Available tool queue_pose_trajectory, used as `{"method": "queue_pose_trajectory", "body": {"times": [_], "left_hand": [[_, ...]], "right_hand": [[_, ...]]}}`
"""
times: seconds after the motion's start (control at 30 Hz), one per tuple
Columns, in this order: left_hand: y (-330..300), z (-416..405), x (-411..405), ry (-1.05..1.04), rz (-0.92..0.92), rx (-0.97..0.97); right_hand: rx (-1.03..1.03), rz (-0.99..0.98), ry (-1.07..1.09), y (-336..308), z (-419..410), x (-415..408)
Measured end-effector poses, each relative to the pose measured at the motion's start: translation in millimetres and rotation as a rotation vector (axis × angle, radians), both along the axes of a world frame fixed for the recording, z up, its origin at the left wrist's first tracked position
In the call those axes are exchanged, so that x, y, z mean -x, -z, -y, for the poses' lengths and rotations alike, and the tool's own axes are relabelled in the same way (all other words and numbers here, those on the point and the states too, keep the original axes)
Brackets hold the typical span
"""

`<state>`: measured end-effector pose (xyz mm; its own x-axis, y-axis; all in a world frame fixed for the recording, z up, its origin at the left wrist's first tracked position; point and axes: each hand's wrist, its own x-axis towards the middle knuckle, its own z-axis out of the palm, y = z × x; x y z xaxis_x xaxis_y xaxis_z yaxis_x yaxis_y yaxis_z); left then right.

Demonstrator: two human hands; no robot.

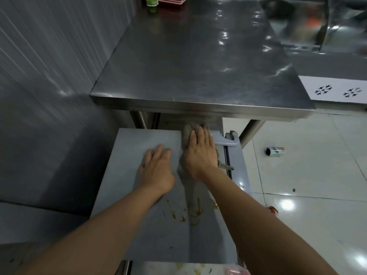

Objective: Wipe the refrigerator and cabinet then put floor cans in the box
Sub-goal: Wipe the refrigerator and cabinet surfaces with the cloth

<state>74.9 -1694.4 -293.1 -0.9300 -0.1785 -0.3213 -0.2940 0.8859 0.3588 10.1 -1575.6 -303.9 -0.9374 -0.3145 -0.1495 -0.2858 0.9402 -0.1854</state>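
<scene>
The grey top of a low refrigerator (127, 231) fills the lower middle of the head view, with yellowish smears (179, 217) near its front. My right hand (200, 153) presses flat on a grey cloth (187, 130) at the far end of that top. My left hand (156, 165) rests flat on the bare surface beside it. A can (275, 151) lies on its side on the white tiled floor to the right. Another reddish can (273, 210) shows partly behind my right forearm.
A steel table (198, 62) stands just beyond the refrigerator, its edge overhanging the far end. A grey panelled wall (49, 76) runs along the left. A green bottle (152, 2) and red trays (172, 0) sit at the table's far end. A white freezer lid (337, 89) is right.
</scene>
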Motion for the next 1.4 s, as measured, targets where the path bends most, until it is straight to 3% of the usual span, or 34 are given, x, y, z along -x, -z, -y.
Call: {"method": "queue_pose_trajectory", "body": {"times": [0.1, 0.2, 0.43, 0.77, 1.03, 1.13, 1.27, 1.4], "left_hand": [[-4, -8, 0, -0.019, -0.013, 0.015], [-5, -17, -2, 0.016, -0.03, 0.02], [2, -37, 0, 0.085, -0.031, 0.009], [4, -43, 2, 0.058, -0.038, 0.018], [4, -47, 0, 0.045, -0.032, 0.029], [4, -51, 6, 0.036, -0.055, 0.04], [8, -50, 17, 0.087, -0.077, 0.041], [12, -45, 24, 0.095, -0.07, 0.03]], "right_hand": [[0.083, -0.019, -0.043, 2, -23, -43], [0.009, -0.059, -0.052, -2, -36, -81], [0.083, -0.026, -0.094, 5, -50, -37], [0.179, -0.035, 0.237, 6, -95, -38], [0.157, -0.021, 0.227, 11, -107, -102], [0.177, 0.009, 0.236, 15, -105, -88], [0.349, -0.025, 0.348, 3, -93, -31], [0.646, -0.183, 0.473, 4, -96, -33]]}}
